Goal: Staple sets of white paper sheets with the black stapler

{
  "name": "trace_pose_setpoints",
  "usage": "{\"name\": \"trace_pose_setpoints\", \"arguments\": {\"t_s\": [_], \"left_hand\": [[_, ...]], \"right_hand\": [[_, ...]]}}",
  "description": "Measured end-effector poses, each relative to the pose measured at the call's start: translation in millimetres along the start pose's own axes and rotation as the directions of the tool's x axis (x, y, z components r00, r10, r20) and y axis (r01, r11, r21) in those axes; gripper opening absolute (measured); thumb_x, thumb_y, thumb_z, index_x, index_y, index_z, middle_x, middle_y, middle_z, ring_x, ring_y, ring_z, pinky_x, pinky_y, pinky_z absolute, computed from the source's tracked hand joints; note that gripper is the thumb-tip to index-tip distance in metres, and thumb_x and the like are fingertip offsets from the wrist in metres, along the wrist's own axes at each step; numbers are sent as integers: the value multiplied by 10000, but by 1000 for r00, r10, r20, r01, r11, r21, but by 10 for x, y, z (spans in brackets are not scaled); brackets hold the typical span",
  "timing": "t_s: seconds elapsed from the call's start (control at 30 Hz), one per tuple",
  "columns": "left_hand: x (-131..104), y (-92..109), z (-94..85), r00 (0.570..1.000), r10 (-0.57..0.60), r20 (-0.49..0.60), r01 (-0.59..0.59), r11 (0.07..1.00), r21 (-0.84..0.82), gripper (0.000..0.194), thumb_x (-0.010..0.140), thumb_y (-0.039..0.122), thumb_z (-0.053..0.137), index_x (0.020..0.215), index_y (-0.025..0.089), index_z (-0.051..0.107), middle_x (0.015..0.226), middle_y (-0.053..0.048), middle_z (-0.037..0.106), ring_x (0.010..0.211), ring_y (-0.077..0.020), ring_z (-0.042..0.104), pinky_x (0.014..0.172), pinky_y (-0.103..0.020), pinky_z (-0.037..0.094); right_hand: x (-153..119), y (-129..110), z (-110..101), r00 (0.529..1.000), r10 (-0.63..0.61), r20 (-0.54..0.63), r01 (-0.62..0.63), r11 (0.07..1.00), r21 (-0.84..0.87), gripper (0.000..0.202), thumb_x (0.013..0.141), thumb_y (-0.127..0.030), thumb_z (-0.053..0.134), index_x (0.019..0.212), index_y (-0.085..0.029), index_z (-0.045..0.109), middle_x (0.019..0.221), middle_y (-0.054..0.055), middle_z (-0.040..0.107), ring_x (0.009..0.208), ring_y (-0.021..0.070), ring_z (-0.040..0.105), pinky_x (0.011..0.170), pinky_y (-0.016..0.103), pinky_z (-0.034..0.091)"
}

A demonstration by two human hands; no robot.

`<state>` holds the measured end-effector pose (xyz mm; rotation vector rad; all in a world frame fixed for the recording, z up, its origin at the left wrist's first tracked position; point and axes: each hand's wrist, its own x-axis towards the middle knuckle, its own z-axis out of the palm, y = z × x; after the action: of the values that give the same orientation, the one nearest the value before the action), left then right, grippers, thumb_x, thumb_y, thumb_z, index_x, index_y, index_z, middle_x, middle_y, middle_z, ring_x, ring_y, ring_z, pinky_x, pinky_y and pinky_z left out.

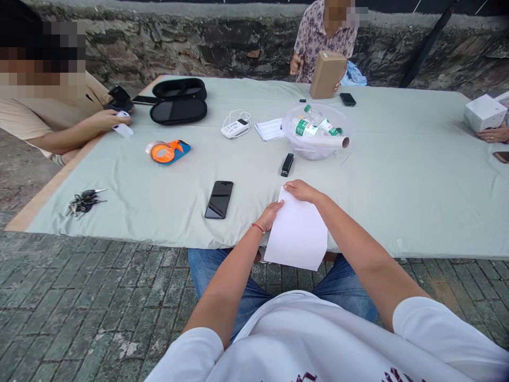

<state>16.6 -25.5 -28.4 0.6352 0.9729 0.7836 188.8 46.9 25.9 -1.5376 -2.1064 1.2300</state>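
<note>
A blank white sheet of paper (pixel 298 231) hangs tilted over the table's near edge. My left hand (pixel 272 214) pinches its left side, thumb on top. At the upper left corner my right hand (pixel 300 190) grips the same paper, its fingers closed on the edge. Whether it is one sheet or a few, I cannot tell. Just beyond my hands lies a black stapler (pixel 287 165). To the left of them a black smartphone (pixel 219 200) rests flat on the cloth.
Keys (pixel 85 202), an orange-and-blue tape dispenser (pixel 167 152), an open black case (pixel 178 103) and a white corded device (pixel 235 128) lie leftward. A bowl (pixel 310 151) holds plastic bottles and a roll. Across the table a person holds a cardboard box (pixel 328 75); others sit at both sides.
</note>
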Motion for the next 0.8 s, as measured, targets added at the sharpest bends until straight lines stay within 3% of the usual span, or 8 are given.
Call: {"name": "trace_pose_setpoints", "arguments": {"t_s": [0.13, 0.53, 0.8], "left_hand": [[-3, -5, -1, 1000, 2, 3, -2, 1000, -13, 488, 736, 527, 754, 961, 106, 656, 857, -120, 723, 847, -260, 697, 758, -371, 544], [-33, 17, 7, 999, 5, 44, -3, 999, -38, 498, 714, 544, 770, 929, 109, 660, 832, -111, 720, 798, -243, 693, 708, -344, 524], [-18, 7, -8, 1000, -2, 28, 3, 999, -35, 494, 731, 553, 754, 937, 115, 656, 842, -117, 727, 821, -258, 695, 720, -359, 527]], "right_hand": [[32, -26, 5, 1000, -26, -9, 26, 1000, -9, 316, 934, -374, 430, 824, -177, 651, 889, 53, 667, 814, 188, 564, 758, 315, 424], [34, -57, 1, 999, 42, 10, -43, 964, 264, 290, 765, -471, 607, 784, -191, 679, 745, -5, 611, 653, 140, 495, 599, 279, 390], [60, -126, 22, 996, -18, -83, 27, 994, 107, 271, 802, -432, 561, 748, -191, 673, 774, 2, 632, 714, 150, 523, 657, 283, 404]]}}
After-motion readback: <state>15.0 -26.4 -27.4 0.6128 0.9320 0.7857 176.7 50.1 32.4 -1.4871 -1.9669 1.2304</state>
